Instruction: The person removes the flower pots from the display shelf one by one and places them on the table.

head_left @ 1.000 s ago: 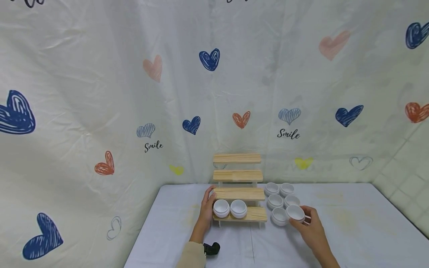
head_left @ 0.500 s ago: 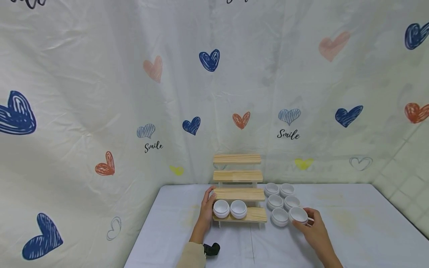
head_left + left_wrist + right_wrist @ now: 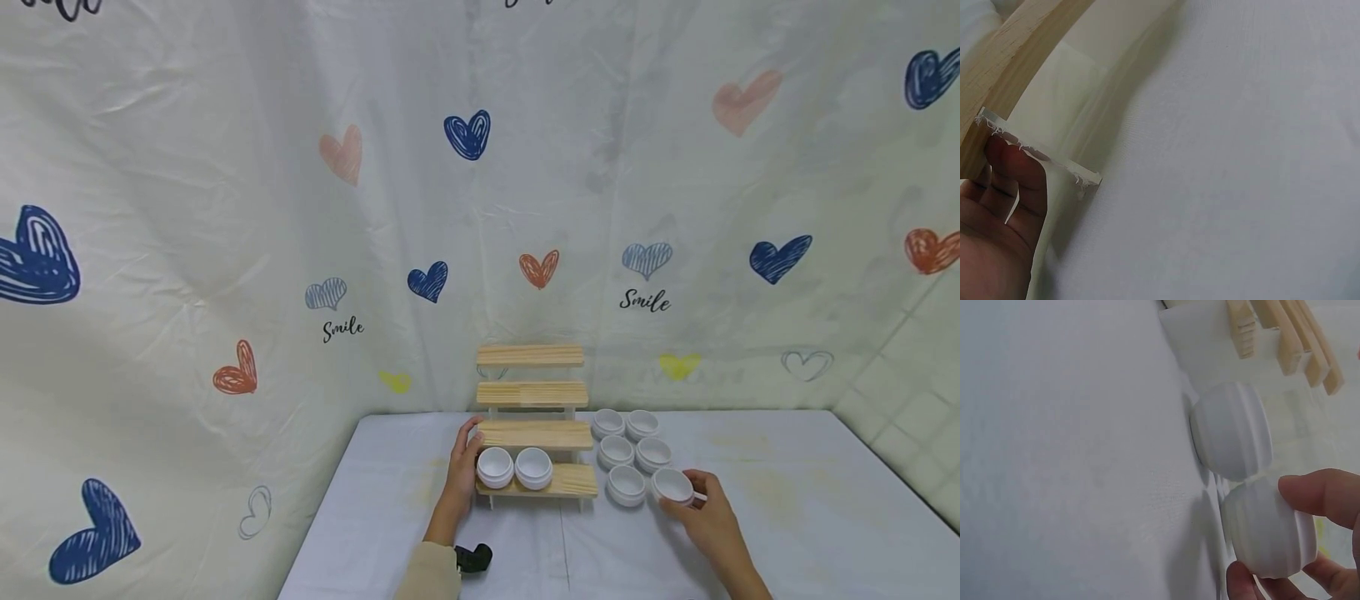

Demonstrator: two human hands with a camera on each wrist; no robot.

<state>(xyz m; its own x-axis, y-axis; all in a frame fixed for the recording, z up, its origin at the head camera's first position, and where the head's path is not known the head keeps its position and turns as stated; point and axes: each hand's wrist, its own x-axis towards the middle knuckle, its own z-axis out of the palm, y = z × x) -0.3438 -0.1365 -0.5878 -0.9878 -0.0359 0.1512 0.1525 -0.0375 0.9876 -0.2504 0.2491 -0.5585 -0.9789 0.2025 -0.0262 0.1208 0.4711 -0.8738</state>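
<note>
In the head view my left hand (image 3: 459,475) is at the left side of a wooden tiered stand (image 3: 534,433), thumb by the second tier. The left wrist view shows its bent fingers gripping the stand's plank (image 3: 1016,56) by a thin white support. Two small white bowls (image 3: 514,468) sit on the lowest tier, at its left. On the table to the right, my right hand (image 3: 708,521) holds another small white bowl (image 3: 672,486). The right wrist view shows its thumb and fingers (image 3: 1319,490) around that bowl's side, close beside a neighbouring bowl (image 3: 1229,431).
Several more white bowls (image 3: 616,451) stand grouped right of the stand. A white cloth (image 3: 795,533) covers the table. Behind hangs a curtain (image 3: 570,192) printed with hearts. A black object (image 3: 474,558) shows at my left wrist.
My right hand has shifted a little to the right and toward me with the bowl, which has come down beside the group. My left hand has stayed on the stand.
</note>
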